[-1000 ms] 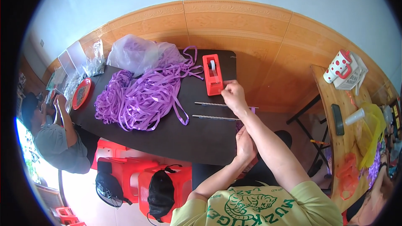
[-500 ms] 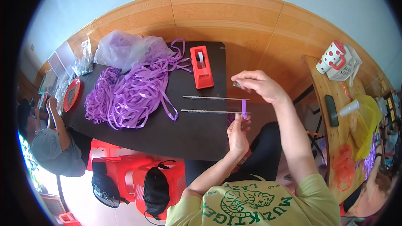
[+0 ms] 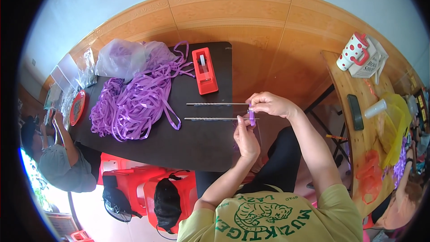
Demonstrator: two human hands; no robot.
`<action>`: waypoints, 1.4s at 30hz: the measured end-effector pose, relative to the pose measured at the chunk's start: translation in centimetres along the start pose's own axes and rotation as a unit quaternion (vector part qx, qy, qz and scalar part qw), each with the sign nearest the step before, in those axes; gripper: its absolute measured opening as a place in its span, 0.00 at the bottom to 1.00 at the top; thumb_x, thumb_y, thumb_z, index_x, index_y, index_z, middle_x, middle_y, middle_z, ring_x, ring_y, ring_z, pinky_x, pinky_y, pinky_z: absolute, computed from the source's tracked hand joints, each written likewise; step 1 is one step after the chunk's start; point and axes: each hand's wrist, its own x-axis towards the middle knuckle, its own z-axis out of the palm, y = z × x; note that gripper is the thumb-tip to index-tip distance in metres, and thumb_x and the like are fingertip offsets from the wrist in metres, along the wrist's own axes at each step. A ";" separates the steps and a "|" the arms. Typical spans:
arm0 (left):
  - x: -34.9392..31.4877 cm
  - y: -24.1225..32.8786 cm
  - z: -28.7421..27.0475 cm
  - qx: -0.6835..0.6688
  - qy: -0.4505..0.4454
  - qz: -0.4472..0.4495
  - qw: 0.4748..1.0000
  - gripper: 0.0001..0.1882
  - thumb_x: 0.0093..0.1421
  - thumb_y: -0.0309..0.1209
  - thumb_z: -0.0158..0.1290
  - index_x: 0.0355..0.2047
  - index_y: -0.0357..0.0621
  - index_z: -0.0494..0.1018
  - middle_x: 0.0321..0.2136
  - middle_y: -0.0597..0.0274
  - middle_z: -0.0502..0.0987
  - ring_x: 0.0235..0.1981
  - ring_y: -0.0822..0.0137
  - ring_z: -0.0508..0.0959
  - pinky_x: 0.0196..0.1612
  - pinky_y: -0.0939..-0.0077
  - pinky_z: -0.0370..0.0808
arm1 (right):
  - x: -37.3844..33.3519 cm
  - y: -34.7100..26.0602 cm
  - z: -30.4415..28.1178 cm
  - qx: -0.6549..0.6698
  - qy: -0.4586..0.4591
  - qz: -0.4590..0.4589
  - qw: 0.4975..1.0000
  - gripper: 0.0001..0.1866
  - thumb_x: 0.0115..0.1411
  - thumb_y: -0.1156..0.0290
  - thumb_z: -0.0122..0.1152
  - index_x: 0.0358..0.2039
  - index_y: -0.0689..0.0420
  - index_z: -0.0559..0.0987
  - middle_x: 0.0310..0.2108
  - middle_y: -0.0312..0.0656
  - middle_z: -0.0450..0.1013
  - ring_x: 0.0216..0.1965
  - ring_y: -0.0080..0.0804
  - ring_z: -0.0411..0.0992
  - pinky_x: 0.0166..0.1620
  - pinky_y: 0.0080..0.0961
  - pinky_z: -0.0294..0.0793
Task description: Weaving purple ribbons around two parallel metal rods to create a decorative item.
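Two slim metal rods with twisted shafts, the far rod [image 3: 208, 104] and the near rod [image 3: 208, 118], lie parallel and jut past the right edge of the black table [image 3: 201, 148]. A purple ribbon strip [image 3: 251, 117] spans their right ends. My left hand [image 3: 246, 140] is closed, thumb and fingers pinching the strip by the near rod. From the right, my right hand [image 3: 271, 105] reaches in with fingers pinched at the strip's top, beside the far rod's end. What its fingertips hold is too small to make out.
Loose purple ribbon [image 3: 141, 105] is heaped on the table before a clear plastic bag [image 3: 130, 58]. Beyond the rods stands a red tape dispenser [image 3: 205, 71]. A wooden table [image 3: 358, 152] at right bears a dotted tumbler [image 3: 353, 51]. Another person [image 3: 67, 166] sits at far left.
My right hand has come down from above the rods to the ribbon strip, its fingertips now at the strip's top. My left hand stays near the strip's lower end. The view has shifted slightly.
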 end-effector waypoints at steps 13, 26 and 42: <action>0.5 -0.4 0.8 0.012 0.028 0.022 0.999 0.11 0.51 0.15 0.50 0.16 0.42 0.67 0.25 0.62 0.75 0.25 0.76 0.71 0.34 0.83 0.67 | 0.0 1.1 0.5 0.026 0.054 -0.001 0.998 0.09 0.54 0.71 0.58 0.23 0.63 0.77 0.24 0.35 0.69 0.28 0.18 0.64 0.34 0.19 0.63; -0.1 0.0 0.4 -0.035 0.033 -0.018 0.999 0.06 0.54 0.18 0.49 0.29 0.41 0.65 0.27 0.58 0.73 0.28 0.67 0.74 0.34 0.78 0.69 | -0.1 1.2 0.3 0.085 0.030 0.060 0.994 0.06 0.56 0.73 0.57 0.26 0.60 0.78 0.32 0.33 0.73 0.34 0.18 0.67 0.40 0.18 0.66; 0.1 0.8 0.6 0.049 0.039 -0.083 0.995 0.19 0.51 0.14 0.45 0.45 0.32 0.70 0.31 0.65 0.73 0.29 0.74 0.72 0.32 0.83 0.67 | -0.2 0.2 0.8 0.121 0.044 0.029 0.991 0.08 0.56 0.72 0.58 0.22 0.59 0.78 0.23 0.31 0.72 0.28 0.15 0.65 0.34 0.16 0.64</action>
